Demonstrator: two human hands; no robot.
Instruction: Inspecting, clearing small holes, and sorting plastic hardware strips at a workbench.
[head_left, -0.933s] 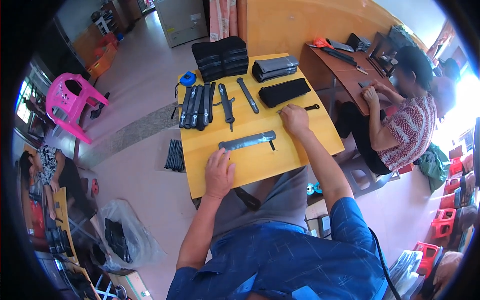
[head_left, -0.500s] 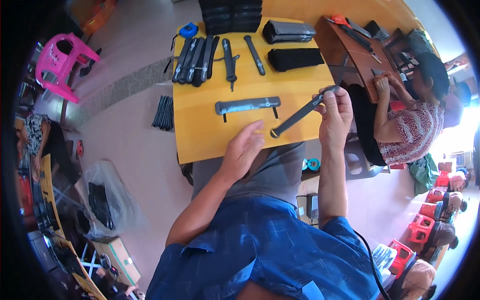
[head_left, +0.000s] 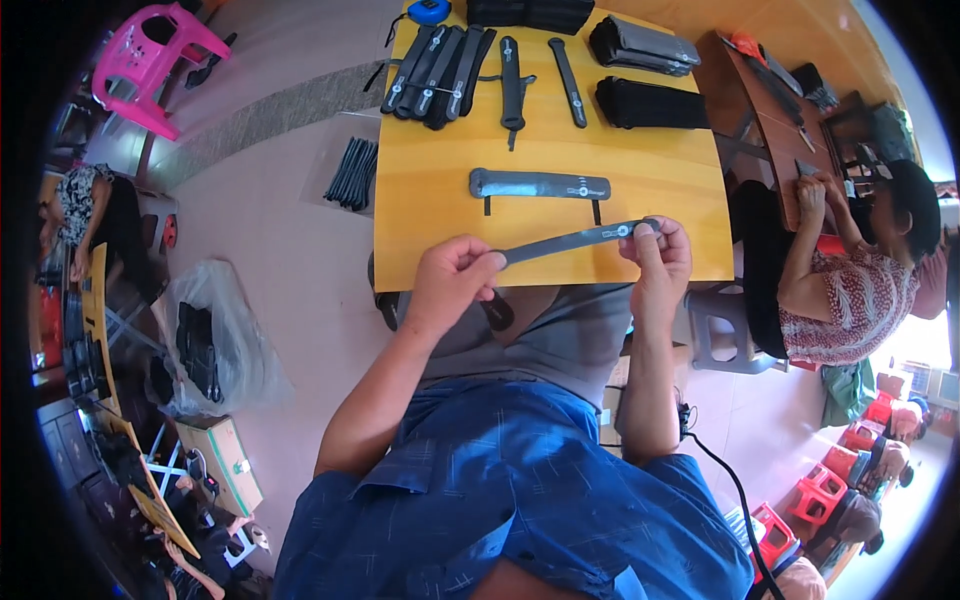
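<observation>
A long dark grey strap [head_left: 572, 241] with a pale printed mark stretches between my hands over the table's near edge. Its left end is pinched by my left hand [head_left: 455, 280], and my right hand [head_left: 657, 262] grips the other end, thumb on top. Just beyond it, a similar but wider grey strap [head_left: 545, 186] lies flat, with two short black tabs sticking out toward me. Farther back are a single narrow strap [head_left: 568, 84], a strap with side bands [head_left: 511, 85] and a bunch of several grey straps [head_left: 437, 78].
The yellow table [head_left: 430, 235] also bears two folded dark stacks [head_left: 650, 104] at right and a blue tape measure [head_left: 429, 11]. Black strips [head_left: 352, 172] lie beside its left edge. A person in a patterned top [head_left: 840, 280] works at the brown table on the right. A pink chair [head_left: 150, 75] stands far left.
My left hand, earlier free with fingers apart, has taken the strap's loose end. The strap has swung from a steep slant to nearly level. The view has shifted, too.
</observation>
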